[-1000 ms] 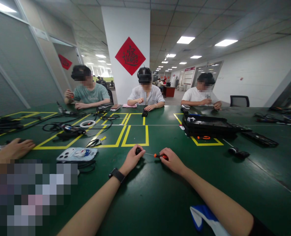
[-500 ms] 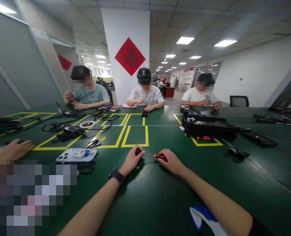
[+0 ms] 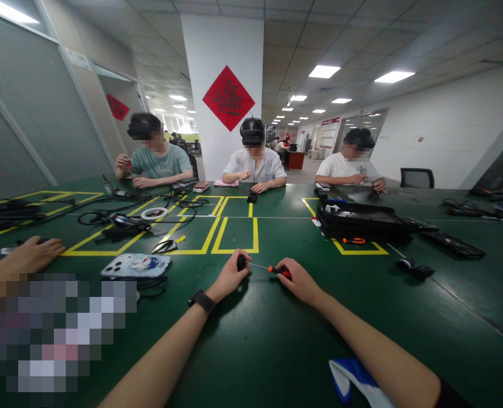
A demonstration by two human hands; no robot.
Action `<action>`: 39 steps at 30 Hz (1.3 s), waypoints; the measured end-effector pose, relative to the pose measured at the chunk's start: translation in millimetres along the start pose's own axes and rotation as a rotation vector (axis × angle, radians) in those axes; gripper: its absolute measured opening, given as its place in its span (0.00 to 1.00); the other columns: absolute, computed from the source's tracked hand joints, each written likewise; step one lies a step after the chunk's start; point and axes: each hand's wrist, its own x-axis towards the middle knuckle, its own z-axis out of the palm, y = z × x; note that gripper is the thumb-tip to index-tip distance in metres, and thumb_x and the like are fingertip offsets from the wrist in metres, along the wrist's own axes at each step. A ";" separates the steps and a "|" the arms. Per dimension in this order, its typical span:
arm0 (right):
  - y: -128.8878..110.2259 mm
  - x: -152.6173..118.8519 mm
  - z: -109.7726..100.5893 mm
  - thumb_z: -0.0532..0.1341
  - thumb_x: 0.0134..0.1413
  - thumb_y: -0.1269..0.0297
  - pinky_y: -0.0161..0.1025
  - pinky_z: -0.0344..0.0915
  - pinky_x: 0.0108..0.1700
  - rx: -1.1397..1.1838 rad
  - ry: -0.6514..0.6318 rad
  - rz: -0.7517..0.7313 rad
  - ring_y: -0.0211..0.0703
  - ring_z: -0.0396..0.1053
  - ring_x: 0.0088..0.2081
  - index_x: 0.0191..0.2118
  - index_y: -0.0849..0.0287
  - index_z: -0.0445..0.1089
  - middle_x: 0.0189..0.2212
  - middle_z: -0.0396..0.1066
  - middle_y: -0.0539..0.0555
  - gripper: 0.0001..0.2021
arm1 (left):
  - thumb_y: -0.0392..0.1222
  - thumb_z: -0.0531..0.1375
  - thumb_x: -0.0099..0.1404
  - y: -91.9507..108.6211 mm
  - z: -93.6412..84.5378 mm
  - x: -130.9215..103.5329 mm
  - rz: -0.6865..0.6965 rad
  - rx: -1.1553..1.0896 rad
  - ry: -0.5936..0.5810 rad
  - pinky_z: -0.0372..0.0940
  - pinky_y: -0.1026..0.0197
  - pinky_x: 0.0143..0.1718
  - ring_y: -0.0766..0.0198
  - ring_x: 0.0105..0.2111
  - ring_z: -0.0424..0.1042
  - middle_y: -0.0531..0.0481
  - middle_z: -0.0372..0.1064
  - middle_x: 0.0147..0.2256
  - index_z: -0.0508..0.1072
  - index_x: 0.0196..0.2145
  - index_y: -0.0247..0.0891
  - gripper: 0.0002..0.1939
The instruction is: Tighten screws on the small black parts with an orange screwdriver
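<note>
Slipping is to be feared first at the tip of the screwdriver (image 3: 272, 270), whose handle is gripped by the fingers of the right hand (image 3: 301, 279) and whose thin shaft is pointed sideways at a small black part (image 3: 241, 262). That part is pinched between the thumb and fingers of the left hand (image 3: 231, 273); the spot where it may be met by the tip is too small to make out, so firm seating cannot be judged. Both are held over the near side of the bench (image 3: 242, 354), and whether the part is supported by it cannot be told. If the shaft is pushed at a slant, the left thumb could be jabbed. If the pinch is too light for the twisting, the part could be turned or dropped.
</note>
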 end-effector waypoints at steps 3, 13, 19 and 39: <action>0.1 -0.8 0.4 0.58 0.52 0.66 0.39 0.59 0.40 0.020 -0.015 0.027 0.41 0.62 0.37 0.40 0.59 0.63 0.35 0.64 0.54 0.08 | 0.31 0.54 0.53 -4.0 1.8 0.7 -0.035 -0.030 0.007 0.59 0.61 0.42 0.67 0.36 0.65 0.51 0.63 0.37 0.60 0.39 0.39 0.14; -4.0 0.9 0.3 0.49 0.59 0.67 0.41 0.57 0.46 -0.027 -0.010 -0.040 0.42 0.59 0.42 0.40 0.60 0.65 0.38 0.63 0.55 0.09 | 0.28 0.52 0.50 -1.1 3.4 0.2 0.020 0.038 -0.017 0.58 0.64 0.38 0.68 0.32 0.62 0.55 0.61 0.31 0.61 0.34 0.38 0.12; -5.1 0.4 -2.0 0.52 0.56 0.69 0.42 0.58 0.44 -0.013 -0.007 -0.053 0.43 0.60 0.41 0.38 0.59 0.65 0.37 0.64 0.55 0.07 | 0.30 0.53 0.51 4.5 0.9 -0.5 0.012 0.083 -0.013 0.59 0.63 0.37 0.67 0.31 0.63 0.55 0.62 0.30 0.62 0.33 0.38 0.10; -3.0 2.4 0.6 0.51 0.58 0.67 0.43 0.57 0.45 -0.054 0.047 -0.027 0.44 0.59 0.42 0.33 0.60 0.67 0.34 0.65 0.55 0.09 | 0.33 0.56 0.52 2.5 1.8 0.4 0.008 0.070 -0.038 0.60 0.62 0.37 0.67 0.31 0.64 0.54 0.64 0.29 0.64 0.32 0.37 0.07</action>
